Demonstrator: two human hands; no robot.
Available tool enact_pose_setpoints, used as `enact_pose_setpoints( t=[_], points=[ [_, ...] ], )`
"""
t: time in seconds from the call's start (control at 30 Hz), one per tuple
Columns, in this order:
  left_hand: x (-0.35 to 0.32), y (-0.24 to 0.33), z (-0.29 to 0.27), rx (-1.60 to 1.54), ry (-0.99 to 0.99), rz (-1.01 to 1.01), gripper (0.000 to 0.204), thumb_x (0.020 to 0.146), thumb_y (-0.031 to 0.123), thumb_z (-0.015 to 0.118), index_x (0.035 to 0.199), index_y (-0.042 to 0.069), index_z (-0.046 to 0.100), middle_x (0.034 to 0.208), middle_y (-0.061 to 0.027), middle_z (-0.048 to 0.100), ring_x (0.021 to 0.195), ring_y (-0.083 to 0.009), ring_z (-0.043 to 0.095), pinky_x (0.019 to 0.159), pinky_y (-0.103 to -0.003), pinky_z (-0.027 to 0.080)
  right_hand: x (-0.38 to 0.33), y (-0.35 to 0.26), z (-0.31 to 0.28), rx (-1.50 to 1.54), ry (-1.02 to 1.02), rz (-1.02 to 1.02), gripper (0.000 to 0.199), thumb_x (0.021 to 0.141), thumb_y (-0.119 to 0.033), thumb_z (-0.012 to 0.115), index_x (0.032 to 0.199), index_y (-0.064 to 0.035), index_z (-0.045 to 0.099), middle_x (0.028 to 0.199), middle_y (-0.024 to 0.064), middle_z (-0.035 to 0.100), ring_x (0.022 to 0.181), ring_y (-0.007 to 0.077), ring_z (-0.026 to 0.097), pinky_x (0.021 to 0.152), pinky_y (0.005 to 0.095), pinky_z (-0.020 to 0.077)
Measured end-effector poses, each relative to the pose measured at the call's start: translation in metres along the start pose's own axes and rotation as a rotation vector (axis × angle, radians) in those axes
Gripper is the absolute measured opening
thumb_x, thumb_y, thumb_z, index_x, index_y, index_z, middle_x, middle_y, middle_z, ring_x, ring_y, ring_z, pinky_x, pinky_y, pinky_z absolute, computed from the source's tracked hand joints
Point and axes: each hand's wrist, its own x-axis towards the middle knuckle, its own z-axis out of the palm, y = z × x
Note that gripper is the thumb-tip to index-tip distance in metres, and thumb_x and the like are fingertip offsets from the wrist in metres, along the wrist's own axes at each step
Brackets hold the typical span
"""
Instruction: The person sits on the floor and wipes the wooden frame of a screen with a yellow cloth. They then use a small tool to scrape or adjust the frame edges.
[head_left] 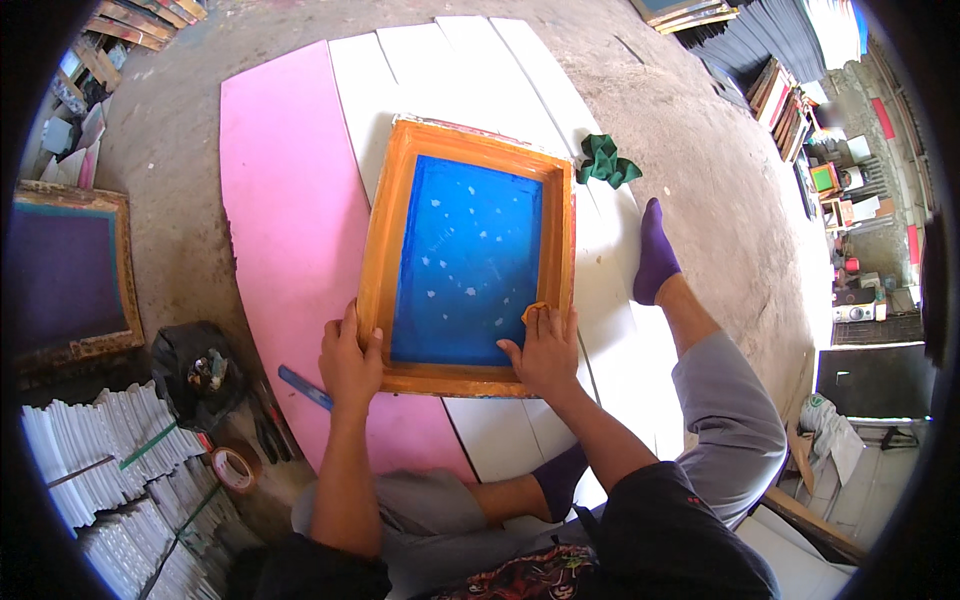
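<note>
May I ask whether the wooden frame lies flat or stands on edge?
Flat: the wooden frame shows its blue panel and all four sides from above.

The wooden frame (pixel 386 240) is orange-brown around a blue panel (pixel 465 265) scattered with irregular white flecks. The left sheet (pixel 285 200) is pink, the neighbouring boards (pixel 430 75) white, the folded piece (pixel 604 163) dark green, the 2 socks (pixel 655 260) purple.

Head view: left fisheye of a worn pair, looks steeply down from above the wearer's lap (pixel 425 503); left hand (pixel 352 358) and right hand (pixel 546 358) close, near centre; floor (pixel 170 240) farther off, spreading toward dark rim
</note>
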Motion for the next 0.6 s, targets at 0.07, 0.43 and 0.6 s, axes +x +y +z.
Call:
enact_pose_setpoints(
  t=[0.07, 0.43, 0.6],
  points=[
    [0.001, 0.005, -0.003, -0.020, -0.024, -0.008, 0.060, 0.094, 0.026, 0.072, 0.151, 0.017, 0.055, 0.113, -0.0190, 0.061, 0.104, -0.0408, 0.065, 0.086, -0.052, 0.054, -0.004, 0.005, 0.001, 0.010, 0.004, 0.018, 0.074, 0.103, -0.061, 0.050, 0.135, 0.0049, 0.061, 0.135, 0.0206, 0.062, 0.143, 0.0358, 0.046, 0.125, 0.0647, 0.0220],
    [0.002, 0.005, 0.002, 0.025, -0.026, 0.009, 0.059, 0.096, 0.029, 0.071, 0.152, 0.020, 0.055, 0.114, -0.0165, 0.063, 0.106, -0.0376, 0.065, 0.087, -0.051, 0.053, 0.017, 0.050, 0.003, -0.350, -0.189, -0.286, 0.027, 0.091, -0.018, 0.062, 0.106, -0.0042, 0.080, 0.112, 0.0112, 0.075, 0.128, 0.0294, 0.056, 0.127, 0.0524, 0.0264],
    [0.002, 0.002, 0.004, 0.065, -0.010, 0.015, 0.058, 0.096, 0.032, 0.072, 0.151, 0.021, 0.056, 0.114, -0.0155, 0.064, 0.106, -0.0355, 0.066, 0.086, -0.052, 0.052, -0.034, 0.024, -0.024, -0.272, -0.259, -0.416, 0.024, 0.091, -0.018, 0.062, 0.098, -0.0072, 0.082, 0.096, 0.0074, 0.077, 0.114, 0.0274, 0.062, 0.118, 0.0508, 0.0338]
  ],
)
